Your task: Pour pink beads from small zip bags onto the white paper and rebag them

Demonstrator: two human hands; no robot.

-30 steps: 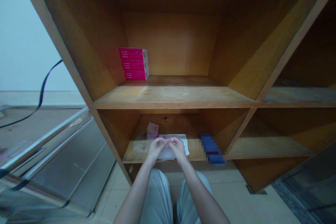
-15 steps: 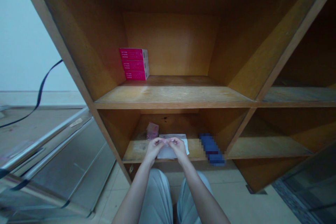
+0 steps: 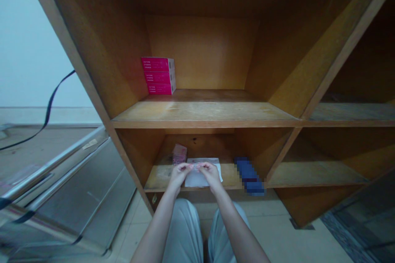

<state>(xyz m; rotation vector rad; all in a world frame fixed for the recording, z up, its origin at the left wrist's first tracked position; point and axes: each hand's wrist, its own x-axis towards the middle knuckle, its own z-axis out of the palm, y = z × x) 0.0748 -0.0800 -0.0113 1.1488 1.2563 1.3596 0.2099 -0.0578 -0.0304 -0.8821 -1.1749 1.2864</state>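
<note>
My left hand [image 3: 180, 172] and my right hand [image 3: 210, 171] meet over the lower shelf, both with fingers pinched. Between their fingertips is a small pinkish, partly clear packet [image 3: 195, 167], held at its two ends; its details are too small to make out. Below the hands a white sheet of paper [image 3: 197, 180] lies on the shelf near its front edge. Just behind my left hand stands a small stack of pink packets [image 3: 179, 154].
Three magenta boxes [image 3: 159, 77] are stacked on the upper shelf [image 3: 200, 111] at left. A blurred-out blue object [image 3: 249, 176] juts over the lower shelf's edge at right. A metal-framed rack [image 3: 70, 197] stands left of the wooden cabinet.
The fingertips have shifted very slightly, and my left hand sits a touch further left. Both hands keep hold of the packet; everything else stays in place.
</note>
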